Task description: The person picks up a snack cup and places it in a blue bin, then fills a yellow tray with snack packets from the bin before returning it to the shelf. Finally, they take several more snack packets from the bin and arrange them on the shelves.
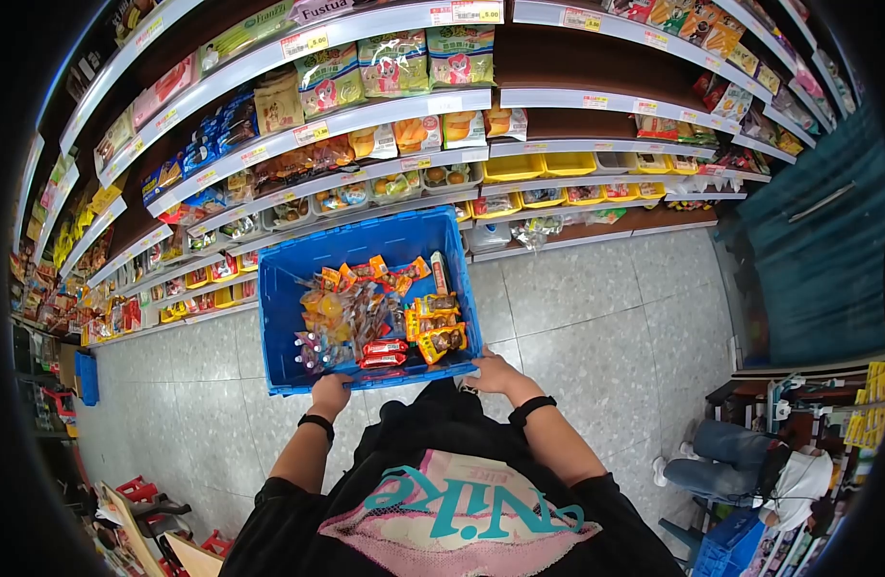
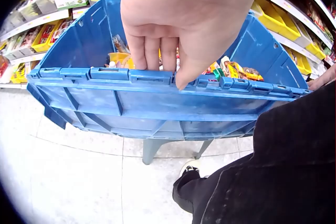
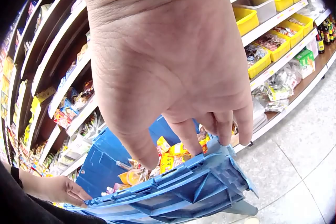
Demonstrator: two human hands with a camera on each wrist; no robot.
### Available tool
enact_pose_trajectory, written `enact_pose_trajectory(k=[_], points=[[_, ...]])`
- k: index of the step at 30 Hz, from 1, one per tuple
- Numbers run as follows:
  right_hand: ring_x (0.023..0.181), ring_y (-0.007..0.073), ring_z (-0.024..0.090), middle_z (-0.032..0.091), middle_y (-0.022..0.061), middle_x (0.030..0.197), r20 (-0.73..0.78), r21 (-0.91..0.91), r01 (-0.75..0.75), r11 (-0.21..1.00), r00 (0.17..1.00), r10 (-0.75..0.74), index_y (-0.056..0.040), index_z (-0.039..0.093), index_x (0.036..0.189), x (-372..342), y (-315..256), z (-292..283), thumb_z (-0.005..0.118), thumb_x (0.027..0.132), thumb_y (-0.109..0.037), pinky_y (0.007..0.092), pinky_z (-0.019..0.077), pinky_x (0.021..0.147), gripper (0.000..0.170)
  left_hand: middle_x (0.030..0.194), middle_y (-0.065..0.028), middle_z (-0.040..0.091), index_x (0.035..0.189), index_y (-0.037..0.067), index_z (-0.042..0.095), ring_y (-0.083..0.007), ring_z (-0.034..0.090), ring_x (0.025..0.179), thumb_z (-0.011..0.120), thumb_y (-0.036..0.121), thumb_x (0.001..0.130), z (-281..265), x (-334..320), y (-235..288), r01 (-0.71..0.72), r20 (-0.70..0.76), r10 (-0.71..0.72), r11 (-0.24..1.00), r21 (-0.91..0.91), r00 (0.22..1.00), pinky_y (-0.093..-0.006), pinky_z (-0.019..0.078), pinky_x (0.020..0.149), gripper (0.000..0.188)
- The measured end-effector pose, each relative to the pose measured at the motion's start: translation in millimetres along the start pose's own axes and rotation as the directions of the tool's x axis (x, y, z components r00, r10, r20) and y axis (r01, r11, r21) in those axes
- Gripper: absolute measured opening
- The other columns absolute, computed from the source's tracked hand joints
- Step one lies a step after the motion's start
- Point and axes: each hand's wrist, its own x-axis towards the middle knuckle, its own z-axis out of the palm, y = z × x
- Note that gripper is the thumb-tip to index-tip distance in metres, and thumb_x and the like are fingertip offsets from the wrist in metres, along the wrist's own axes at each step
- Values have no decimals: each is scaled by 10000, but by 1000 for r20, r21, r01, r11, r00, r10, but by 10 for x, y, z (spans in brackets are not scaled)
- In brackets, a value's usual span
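A blue plastic crate (image 1: 274, 288) full of packaged snacks is in front of me. My left hand (image 1: 331, 392) grips its near rim; in the left wrist view the fingers reach inside and the thumb (image 2: 185, 77) lies against the edge. At the near right corner my right hand (image 1: 495, 375) holds the rim, fingers (image 3: 224, 129) bent over it in the right wrist view. Inside the crate lie yellow packets (image 1: 441, 341), red packets (image 1: 383, 361), orange packets (image 1: 375, 267), and several small pouches with white caps (image 1: 308, 351).
Curved store shelves (image 1: 366, 115) of snacks rise ahead, with yellow bins (image 1: 512, 167) on lower tiers. Grey legs (image 2: 152, 150) stand beneath the crate. Tiled floor (image 1: 596, 308) stretches right; another person (image 1: 750, 471) is at the lower right, near a blue basket (image 1: 729, 543).
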Motion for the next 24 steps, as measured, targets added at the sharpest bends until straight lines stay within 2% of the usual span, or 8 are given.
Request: enact_pose_trajectory(k=[6,8,15,17,24], points=[[1322,432,349,287,363,1421,-34,25,5,1000,999,-4,-17,559,1263,26,30,48,632,790,-472,394,328,1088,661,929,-114,697,922,174,744,-309,657,862,649,153,733,-21,-12,22,-5,-11,5,1000,-9,1000,-404,528,797,212],[1301,431,377,238,293,1481,-20,-33,-19,999,1000,19,-34,551,1279,1,-1,25,601,816,-459,407,355,1069,630,930,-110,697,931,191,743,-305,656,869,651,160,742,-11,5,10,-1,2,1,1000,3,1000,-405,529,797,212],[1293,427,389,266,310,1461,-17,-29,6,1000,1000,-6,-35,552,1276,-52,-43,-36,600,820,-450,406,356,1066,618,942,-100,697,942,214,743,-296,658,883,658,182,753,-35,4,28,11,22,-12,1000,22,1000,-401,529,802,209],[1341,417,328,296,351,1424,-10,23,-22,999,1000,23,-19,551,1277,-41,-33,-27,615,802,-479,390,308,1098,665,946,-99,698,943,213,743,-295,658,887,659,182,753,-41,7,30,16,29,-17,1000,24,999,-401,529,805,210],[1355,414,305,319,345,1415,-8,23,-27,999,1000,27,-18,554,1273,-50,-45,-40,609,809,-480,390,299,1102,657,941,-105,698,941,198,743,-301,656,897,657,161,739,-93,-8,62,24,41,-24,1000,1,999,-405,524,822,222]])
